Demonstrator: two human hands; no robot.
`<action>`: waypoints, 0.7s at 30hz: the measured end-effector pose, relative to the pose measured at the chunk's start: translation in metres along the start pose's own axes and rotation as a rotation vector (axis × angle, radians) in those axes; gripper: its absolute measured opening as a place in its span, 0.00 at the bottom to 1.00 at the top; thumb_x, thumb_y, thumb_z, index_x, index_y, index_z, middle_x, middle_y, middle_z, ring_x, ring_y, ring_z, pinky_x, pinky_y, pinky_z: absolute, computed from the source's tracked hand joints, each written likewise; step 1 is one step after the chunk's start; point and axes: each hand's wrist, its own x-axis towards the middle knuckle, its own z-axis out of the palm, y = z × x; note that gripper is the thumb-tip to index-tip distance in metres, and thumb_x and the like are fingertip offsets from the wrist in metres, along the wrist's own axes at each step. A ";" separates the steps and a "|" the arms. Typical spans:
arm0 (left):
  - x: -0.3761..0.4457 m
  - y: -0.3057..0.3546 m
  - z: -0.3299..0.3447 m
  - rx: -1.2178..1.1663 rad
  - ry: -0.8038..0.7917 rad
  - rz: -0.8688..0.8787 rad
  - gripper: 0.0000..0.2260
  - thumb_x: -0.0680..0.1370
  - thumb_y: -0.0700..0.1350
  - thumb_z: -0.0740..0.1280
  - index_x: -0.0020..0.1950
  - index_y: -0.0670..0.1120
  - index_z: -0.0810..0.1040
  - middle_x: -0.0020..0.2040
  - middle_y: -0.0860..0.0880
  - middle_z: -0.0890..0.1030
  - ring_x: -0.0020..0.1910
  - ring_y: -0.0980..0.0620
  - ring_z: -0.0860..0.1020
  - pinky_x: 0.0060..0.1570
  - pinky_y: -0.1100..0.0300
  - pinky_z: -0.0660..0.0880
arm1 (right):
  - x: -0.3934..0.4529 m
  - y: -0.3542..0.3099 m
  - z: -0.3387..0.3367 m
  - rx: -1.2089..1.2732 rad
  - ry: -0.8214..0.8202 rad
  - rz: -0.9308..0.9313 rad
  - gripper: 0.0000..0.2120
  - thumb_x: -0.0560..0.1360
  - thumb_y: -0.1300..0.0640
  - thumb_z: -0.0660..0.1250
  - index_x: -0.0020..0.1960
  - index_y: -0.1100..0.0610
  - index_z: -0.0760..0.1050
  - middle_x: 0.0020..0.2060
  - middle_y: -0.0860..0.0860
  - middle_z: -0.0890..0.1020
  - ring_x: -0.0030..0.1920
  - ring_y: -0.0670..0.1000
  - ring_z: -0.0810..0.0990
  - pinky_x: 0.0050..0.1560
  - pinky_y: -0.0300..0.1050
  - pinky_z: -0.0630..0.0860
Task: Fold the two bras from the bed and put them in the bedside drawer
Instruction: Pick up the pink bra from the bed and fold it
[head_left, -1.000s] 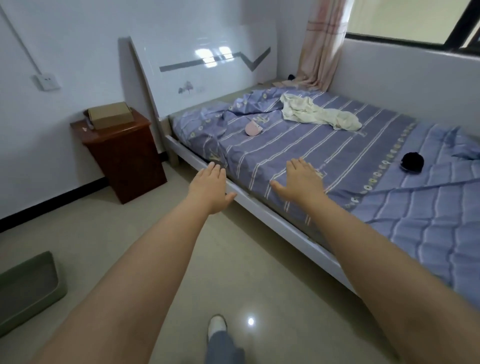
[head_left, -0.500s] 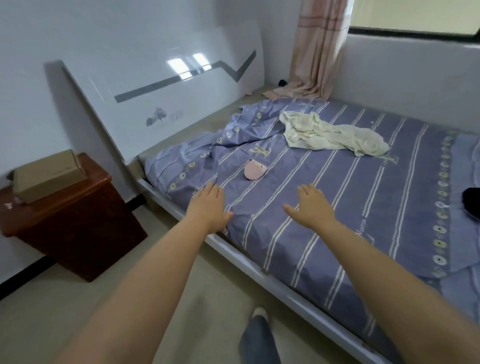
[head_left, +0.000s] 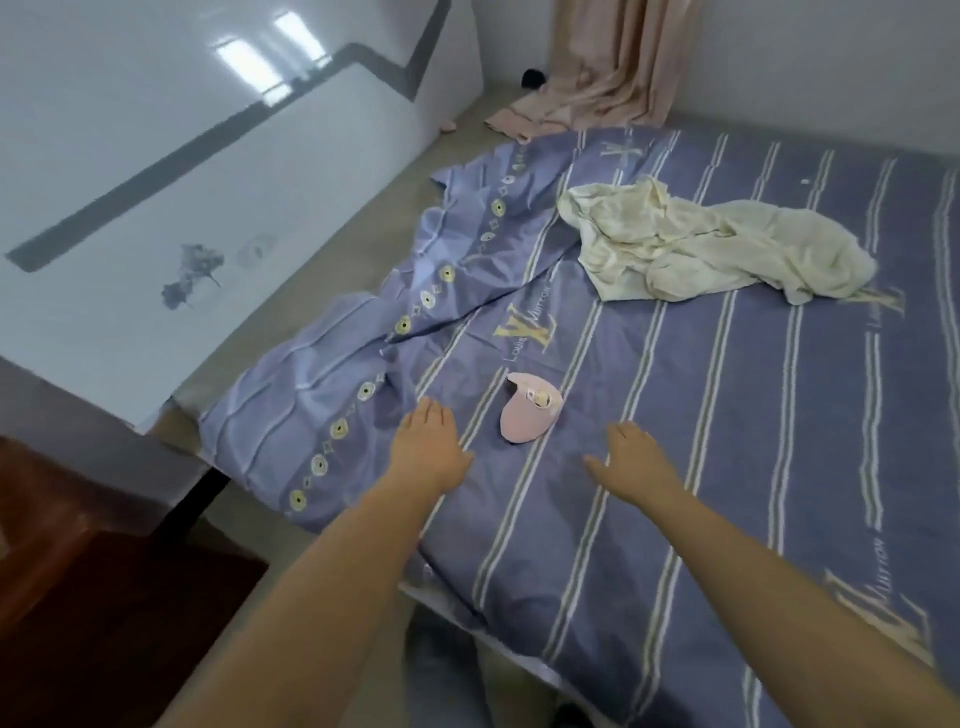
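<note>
A small pink bra (head_left: 529, 414), folded in on itself with a pale bow showing, lies on the purple striped bedsheet (head_left: 727, 415) near the bed's near edge. My left hand (head_left: 427, 451) hovers just left of it, palm down, fingers apart and holding nothing. On the other side of the pink bra, a little nearer to me, my right hand (head_left: 638, 462) is also spread and holds nothing. The dark red bedside cabinet (head_left: 78, 587) fills the lower left corner; its drawer is not visible. A second bra is out of the frame.
A crumpled cream cloth (head_left: 711, 244) lies farther back on the bed. The white glossy headboard (head_left: 182, 182) leans against the left wall. A pink curtain (head_left: 608, 67) hangs at the far corner, with a small black object (head_left: 533, 79) beside it.
I have stepped closer to the bed and the view has tilted down. Both hands have advanced over the sheet to either side of the pink bra. The black item on the right has left the frame.
</note>
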 end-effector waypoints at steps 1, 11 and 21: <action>0.028 -0.008 0.000 0.012 -0.008 0.016 0.31 0.78 0.53 0.56 0.71 0.36 0.48 0.75 0.37 0.52 0.75 0.42 0.48 0.74 0.50 0.49 | 0.020 -0.003 0.005 0.023 0.012 0.034 0.23 0.76 0.50 0.59 0.63 0.66 0.63 0.64 0.63 0.69 0.66 0.60 0.65 0.67 0.51 0.60; 0.221 -0.005 0.051 -0.148 -0.139 0.388 0.34 0.72 0.52 0.67 0.70 0.40 0.56 0.71 0.43 0.63 0.70 0.44 0.60 0.64 0.48 0.66 | 0.171 -0.029 0.070 0.549 0.046 0.331 0.29 0.72 0.62 0.66 0.69 0.58 0.59 0.71 0.60 0.61 0.72 0.58 0.57 0.68 0.50 0.60; 0.270 -0.013 0.072 -0.598 -0.181 0.425 0.10 0.72 0.38 0.67 0.52 0.42 0.79 0.50 0.41 0.80 0.45 0.47 0.74 0.43 0.59 0.69 | 0.193 -0.018 0.077 0.968 0.074 0.402 0.20 0.69 0.70 0.67 0.57 0.53 0.74 0.49 0.54 0.79 0.47 0.51 0.76 0.50 0.43 0.73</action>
